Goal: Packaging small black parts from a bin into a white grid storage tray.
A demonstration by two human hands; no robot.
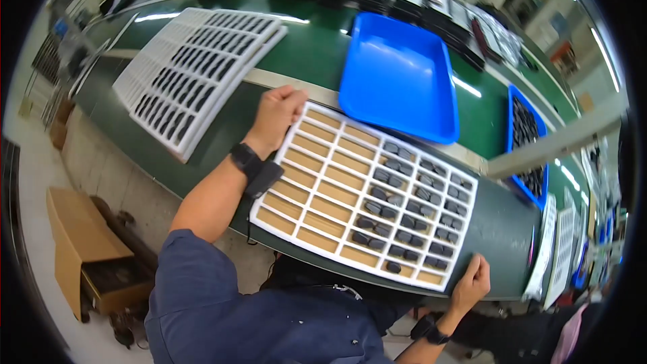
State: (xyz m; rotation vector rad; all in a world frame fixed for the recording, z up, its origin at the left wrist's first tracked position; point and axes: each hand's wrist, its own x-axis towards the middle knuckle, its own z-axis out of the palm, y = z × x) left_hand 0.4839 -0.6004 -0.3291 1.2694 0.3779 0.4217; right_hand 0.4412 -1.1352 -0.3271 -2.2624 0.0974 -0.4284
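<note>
A white grid tray (317, 201) lies tilted on the dark green bench in front of me. Small dark oval pieces (392, 178) sit in pairs in many of its right-hand compartments, with a single one in a lower compartment. Tan bottoms show in the left columns. My left hand (278, 118) is closed at the tray's far left corner, its fingers curled over the rim. Beside the tray's near right corner, my right hand (472, 286) is closed, slightly apart from the rim; whatever its fingers hold, if anything, is hidden. Both wrists wear black bands.
Stacked white grid trays (195, 71) with dark pieces stand at the left. A blue bin (401, 74) sits beyond my tray. Another blue bin (512, 98), full of dark pieces, is at the right, behind a pale post (559, 143). A cardboard box (87, 229) stands on the floor, lower left.
</note>
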